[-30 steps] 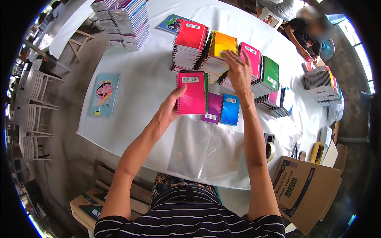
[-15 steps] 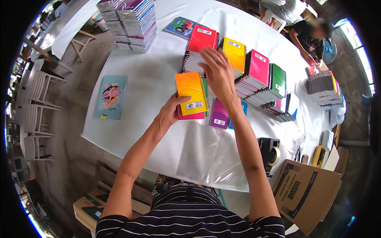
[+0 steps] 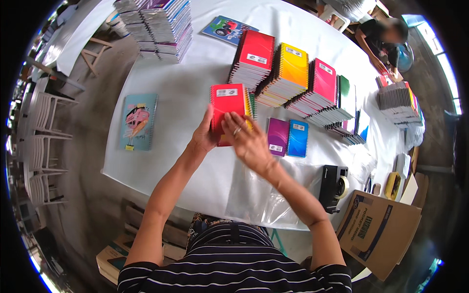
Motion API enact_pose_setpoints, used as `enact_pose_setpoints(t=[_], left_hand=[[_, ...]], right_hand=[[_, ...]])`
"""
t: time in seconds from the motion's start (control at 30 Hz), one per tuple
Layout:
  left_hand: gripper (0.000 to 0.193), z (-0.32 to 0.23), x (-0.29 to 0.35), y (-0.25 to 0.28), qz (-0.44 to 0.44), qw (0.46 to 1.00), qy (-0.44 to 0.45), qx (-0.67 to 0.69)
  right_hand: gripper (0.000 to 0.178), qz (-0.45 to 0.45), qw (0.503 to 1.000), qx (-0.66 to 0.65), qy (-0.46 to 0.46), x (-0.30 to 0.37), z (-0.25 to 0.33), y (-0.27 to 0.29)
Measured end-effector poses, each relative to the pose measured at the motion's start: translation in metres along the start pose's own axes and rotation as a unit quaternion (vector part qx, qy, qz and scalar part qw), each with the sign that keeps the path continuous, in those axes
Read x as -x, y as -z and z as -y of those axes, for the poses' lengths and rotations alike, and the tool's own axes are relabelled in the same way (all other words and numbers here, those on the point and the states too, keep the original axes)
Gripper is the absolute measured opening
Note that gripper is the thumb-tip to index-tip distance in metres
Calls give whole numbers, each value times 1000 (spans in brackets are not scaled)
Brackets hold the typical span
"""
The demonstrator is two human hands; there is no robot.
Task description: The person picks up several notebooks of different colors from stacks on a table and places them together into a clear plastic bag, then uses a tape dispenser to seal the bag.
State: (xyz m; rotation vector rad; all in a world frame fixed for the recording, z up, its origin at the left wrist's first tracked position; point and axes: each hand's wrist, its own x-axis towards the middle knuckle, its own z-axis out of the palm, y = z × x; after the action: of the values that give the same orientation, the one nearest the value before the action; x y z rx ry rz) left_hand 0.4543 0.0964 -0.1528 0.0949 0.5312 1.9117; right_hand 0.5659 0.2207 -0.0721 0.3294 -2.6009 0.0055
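Note:
In my left hand (image 3: 203,133) is a small stack of spiral notebooks, gripped at its left side. A red spiral notebook (image 3: 226,101) lies on top; yellow and green edges show beneath it at the right. My right hand (image 3: 248,144) is on the red notebook's lower right part, fingers over the cover, thumb hidden. Beyond my hands stand piles of notebooks: a red pile (image 3: 257,49), a yellow pile (image 3: 292,64), a pink pile (image 3: 322,82) and a green pile (image 3: 346,95). A purple notebook (image 3: 277,132) and a blue notebook (image 3: 297,138) lie right of my hands.
Clear plastic sleeves (image 3: 254,195) lie at the table's front, beside a black tape dispenser (image 3: 330,188). A cardboard box (image 3: 376,229) stands at right. Left are a teal notebook (image 3: 139,122) and a tall wrapped stack (image 3: 163,31). Another person (image 3: 383,46) works at the far right.
My right hand has come back from the red pile to the stack in my left hand. A red notebook now covers the yellow one there.

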Motion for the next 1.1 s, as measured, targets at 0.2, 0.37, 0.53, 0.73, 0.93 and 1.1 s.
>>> enact_pose_setpoints(t=[0.2,0.37,0.53,0.73,0.93,1.1], left_hand=[[59,13,3,-17,-111,993,21,-41],[65,12,-12,-37,-83,992,18,-92],[78,18,-11,-35,-59,991,21,-116],[99,34,-15,-43,-23,996,60,-68],[70,48,-6,-50,-2,988,122,-91],[66,56,-3,-40,-43,995,74,-44]], right_hand=[[34,-116,985,-36,-124,-6,-83,9],[34,-112,970,87,-198,-8,-151,-4],[22,-114,978,38,-171,-9,-156,28],[26,-24,861,-506,-54,-12,-152,87],[41,55,861,-502,-65,27,-139,28],[45,-48,887,-356,-289,42,-140,43]])
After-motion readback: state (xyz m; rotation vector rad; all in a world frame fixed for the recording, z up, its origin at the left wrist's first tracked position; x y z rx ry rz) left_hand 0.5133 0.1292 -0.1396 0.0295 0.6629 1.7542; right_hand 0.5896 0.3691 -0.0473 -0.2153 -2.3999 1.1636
